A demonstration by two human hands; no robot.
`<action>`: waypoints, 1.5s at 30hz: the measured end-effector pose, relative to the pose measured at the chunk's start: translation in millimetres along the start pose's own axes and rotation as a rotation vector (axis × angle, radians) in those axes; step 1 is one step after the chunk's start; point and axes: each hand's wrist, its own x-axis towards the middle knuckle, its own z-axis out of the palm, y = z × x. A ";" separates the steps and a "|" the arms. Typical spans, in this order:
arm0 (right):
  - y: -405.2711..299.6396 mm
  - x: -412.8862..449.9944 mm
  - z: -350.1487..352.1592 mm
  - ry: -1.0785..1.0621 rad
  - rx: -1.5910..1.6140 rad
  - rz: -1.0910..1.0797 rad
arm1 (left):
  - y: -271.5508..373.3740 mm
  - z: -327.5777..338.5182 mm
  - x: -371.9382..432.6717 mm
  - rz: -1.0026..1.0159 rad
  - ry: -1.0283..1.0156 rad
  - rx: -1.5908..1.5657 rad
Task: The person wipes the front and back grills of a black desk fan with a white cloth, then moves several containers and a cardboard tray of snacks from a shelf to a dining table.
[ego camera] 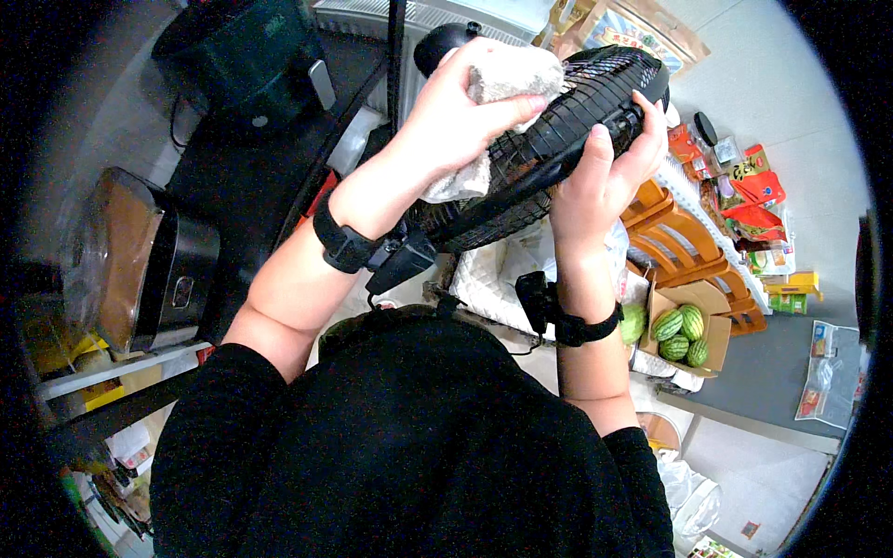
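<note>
A black electric fan head [520, 164] with a wire grille stands tilted before me. My left hand [474, 104] is closed around a crumpled white cloth [520, 73] with greyish patches, which lies against the upper side of the grille. Part of the cloth hangs below that palm. On the fan's right side my right hand [607, 167] grips the outer rim, thumb on the near face and fingers over the edge. Behind my left fingers shows a rounded black housing [439, 52]. The cloth and my left hand hide part of the grille.
To the left are a black bin-like container [237, 63] and a black box-shaped appliance [188, 286]. Right of the fan stand an orange plastic rack [677, 227], snack packets [753, 202] and a cardboard box [708, 307] holding several small watermelons [680, 331].
</note>
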 end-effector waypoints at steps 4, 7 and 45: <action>-4.5 -2.4 2.4 -0.003 0.000 -0.006 | 19.3 2.4 -5.6 -0.092 0.028 -0.177; -6.0 -1.7 2.7 -0.006 0.003 0.005 | 35.3 4.9 -6.9 0.249 0.032 0.302; -4.7 -3.5 2.8 0.027 0.065 0.017 | 27.4 8.9 13.6 0.138 -0.053 0.263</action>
